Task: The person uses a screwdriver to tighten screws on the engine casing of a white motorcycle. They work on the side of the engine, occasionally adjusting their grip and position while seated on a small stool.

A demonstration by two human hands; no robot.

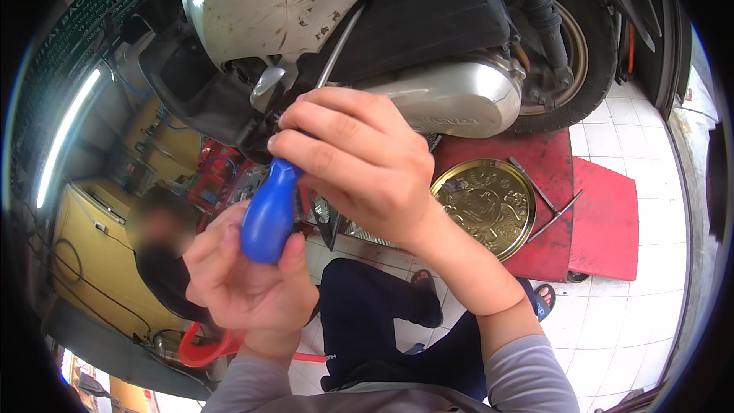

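Observation:
A screwdriver with a blue handle (269,214) and a long metal shaft (340,42) points up into the underside of a scooter (290,0). My left hand (241,279) cups the butt of the blue handle from below. Higher up, my right hand (359,157) wraps its fingers around the top of the handle where the shaft starts. The shaft's tip disappears behind the scooter's black body panel (428,8). A silver engine cover (459,95) sits just behind my right hand.
The scooter's rear wheel (569,53) stands on a red lift platform (604,222). A round brass-coloured tray (485,203) and two thin metal rods (554,210) lie on it. Another person (164,252) crouches at the left near an orange hose (202,348). White tiled floor at the right.

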